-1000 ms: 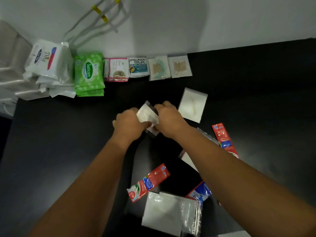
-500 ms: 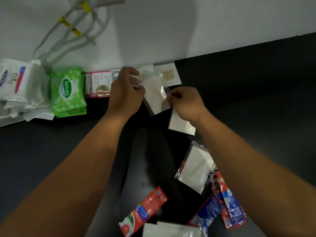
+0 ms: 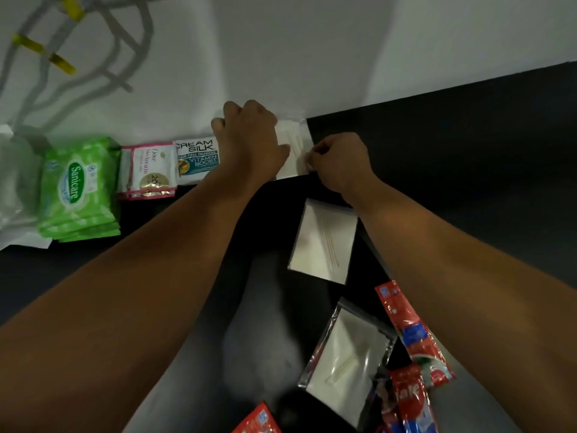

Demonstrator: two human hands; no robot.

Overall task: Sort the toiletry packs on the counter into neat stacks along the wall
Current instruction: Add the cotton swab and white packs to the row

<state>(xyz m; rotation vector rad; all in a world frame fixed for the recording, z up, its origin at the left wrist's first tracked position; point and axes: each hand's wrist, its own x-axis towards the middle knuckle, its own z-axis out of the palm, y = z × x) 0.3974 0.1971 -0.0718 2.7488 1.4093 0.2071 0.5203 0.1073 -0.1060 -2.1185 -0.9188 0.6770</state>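
right hand point(image 3: 338, 165) pinches a corner of the white pack point(image 3: 295, 145); left hand point(image 3: 249, 142) curls over it, grip unclear. best squared against the wall point(image 3: 296, 57) before release.

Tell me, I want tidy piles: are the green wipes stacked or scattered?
Stacked: the green wipes lie one on another in one pile by the wall, edges nearly aligned.

Just left of the left grip point(image 3: 249, 135), a white sachet point(image 3: 196, 159) is showing "CREAM SILK VITAMIN BOOST"; farther left, a pink-edged sachet point(image 3: 150, 170) is showing "20", and a green pack point(image 3: 78, 185) "Sanicare".
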